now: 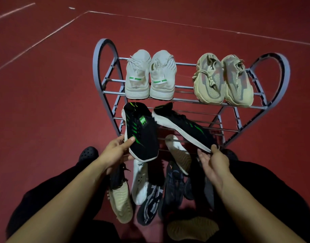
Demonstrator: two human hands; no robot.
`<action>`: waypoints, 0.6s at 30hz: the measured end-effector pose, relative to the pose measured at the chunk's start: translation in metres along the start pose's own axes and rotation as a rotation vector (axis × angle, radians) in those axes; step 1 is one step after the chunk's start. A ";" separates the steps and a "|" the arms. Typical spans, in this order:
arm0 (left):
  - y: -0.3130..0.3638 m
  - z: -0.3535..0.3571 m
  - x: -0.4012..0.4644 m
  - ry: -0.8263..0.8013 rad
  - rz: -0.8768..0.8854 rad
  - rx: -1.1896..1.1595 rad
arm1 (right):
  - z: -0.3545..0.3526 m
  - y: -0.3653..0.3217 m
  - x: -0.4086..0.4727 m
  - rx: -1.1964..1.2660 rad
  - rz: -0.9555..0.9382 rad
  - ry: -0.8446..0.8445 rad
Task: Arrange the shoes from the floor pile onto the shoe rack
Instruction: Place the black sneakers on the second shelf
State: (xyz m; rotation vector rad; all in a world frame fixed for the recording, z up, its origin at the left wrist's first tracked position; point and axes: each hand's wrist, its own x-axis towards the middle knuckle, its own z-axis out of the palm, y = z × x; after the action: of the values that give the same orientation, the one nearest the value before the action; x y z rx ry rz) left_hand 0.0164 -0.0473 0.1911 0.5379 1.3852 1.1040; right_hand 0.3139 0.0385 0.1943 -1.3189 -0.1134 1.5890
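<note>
Both hands, left point(115, 151) and right point(212, 162), grip black-green shoes point(142, 134); floor pile point(150, 195) dim, overlapped.

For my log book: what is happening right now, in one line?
left hand: holds black-green shoe | right hand: holds its mate | top shelf: two pairs

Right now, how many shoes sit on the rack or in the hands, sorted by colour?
White shoes on the rack's top shelf: 2
Beige shoes on the top shelf: 2
Black-and-green shoes, one held in each hand: 2
Total: 6
</note>
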 end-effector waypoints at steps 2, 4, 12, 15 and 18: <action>-0.002 0.000 0.013 0.048 0.015 0.000 | 0.008 0.010 -0.003 0.042 0.074 -0.096; -0.001 0.001 0.025 0.084 0.030 -0.014 | 0.020 0.018 -0.005 0.077 0.138 -0.185; 0.005 0.018 0.065 0.111 0.149 0.018 | 0.045 0.060 0.019 0.127 0.279 -0.304; -0.005 0.021 0.074 0.168 0.150 0.021 | 0.047 0.077 0.019 -0.001 0.270 -0.315; -0.012 0.023 0.077 0.181 0.109 -0.083 | 0.043 0.083 0.021 -0.017 0.254 -0.289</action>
State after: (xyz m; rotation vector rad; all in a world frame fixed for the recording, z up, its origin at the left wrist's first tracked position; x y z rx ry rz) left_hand 0.0287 0.0195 0.1473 0.4669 1.4718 1.3194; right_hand 0.2319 0.0360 0.1451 -1.1434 -0.1412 1.9941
